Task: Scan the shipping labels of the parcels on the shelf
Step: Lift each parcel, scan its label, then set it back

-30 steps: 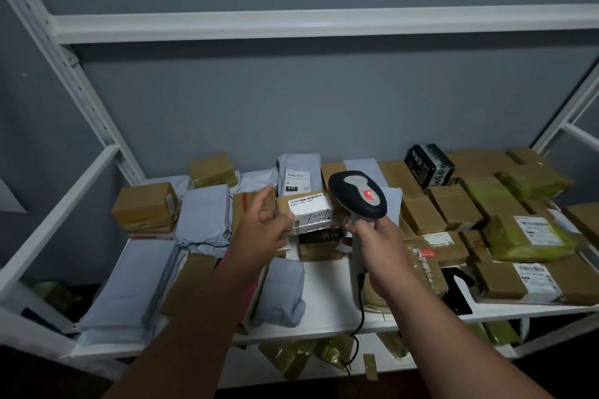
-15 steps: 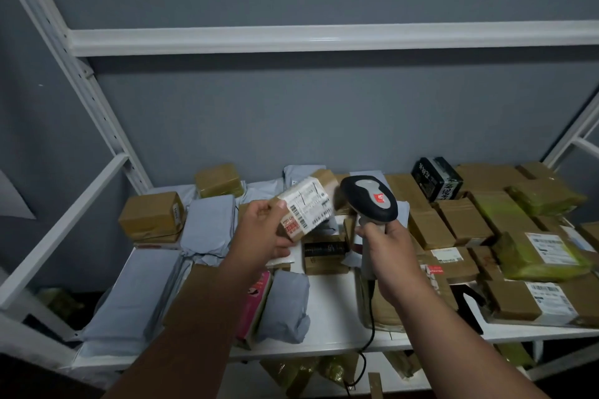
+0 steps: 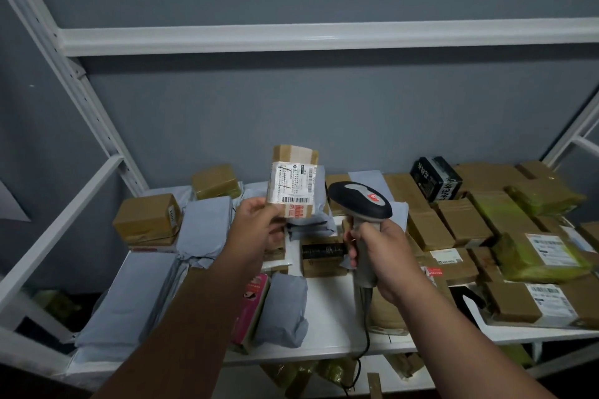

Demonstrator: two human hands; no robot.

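Parcel (image 3: pixel 293 183) pinched upright at its lower edge by left hand (image 3: pixel 259 230), label facing camera. Right hand (image 3: pixel 376 256) grips scanner (image 3: pixel 361 204) beside it; judgement: turn scanner head squarely onto barcode, parcel steady.

just one view here, a wide-angle cam on the person's head, facing forward and tilted down onto the shelf (image 3: pixel 327 317) and the grey wall (image 3: pixel 324 113) behind it. it sits close, so both forearms run in from the bottom edge, and the frame uprights bend near the sides
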